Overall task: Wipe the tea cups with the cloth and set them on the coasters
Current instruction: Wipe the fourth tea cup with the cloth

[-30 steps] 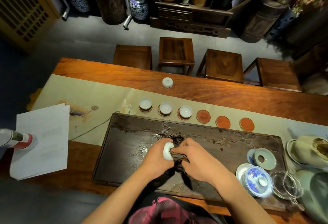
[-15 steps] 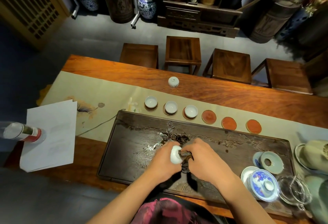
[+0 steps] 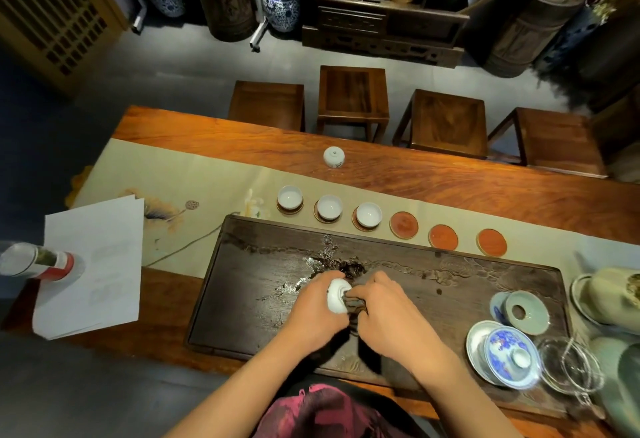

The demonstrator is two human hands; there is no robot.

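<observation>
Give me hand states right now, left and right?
Left hand: grips the white tea cup above the tea tray.
Right hand: pinches the dark cloth against the cup.

White papers (image 3: 90, 264) left; lidded gaiwan (image 3: 509, 358) right; four stools (image 3: 351, 98) beyond.

Your two hands meet close together in front of you — forearms angled inward, bare. Your left hand (image 3: 317, 313) is curled in a grip; your right hand (image 3: 389, 319) pinches with bent fingers.
</observation>
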